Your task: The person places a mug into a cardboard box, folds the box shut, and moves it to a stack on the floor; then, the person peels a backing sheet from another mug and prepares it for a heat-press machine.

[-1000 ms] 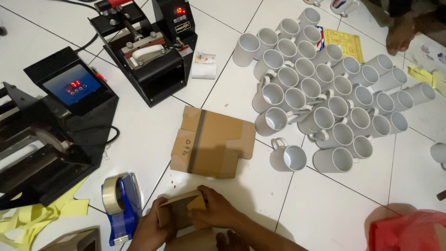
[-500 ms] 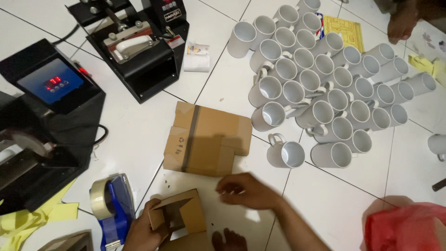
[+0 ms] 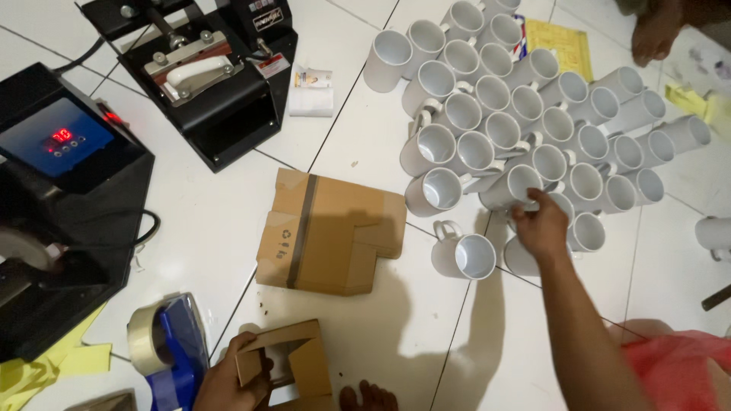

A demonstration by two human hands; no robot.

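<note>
Fingers of right hand closing on a white ceramic mug in the floor pile w/ dozens unpacked, left hand gripping small open brown cardboard box, empty — packing barely started.

White mugs at two o'clock, brown boxes at centre, blue tape dispenser at seven, black presses, white tiled floor.
</note>
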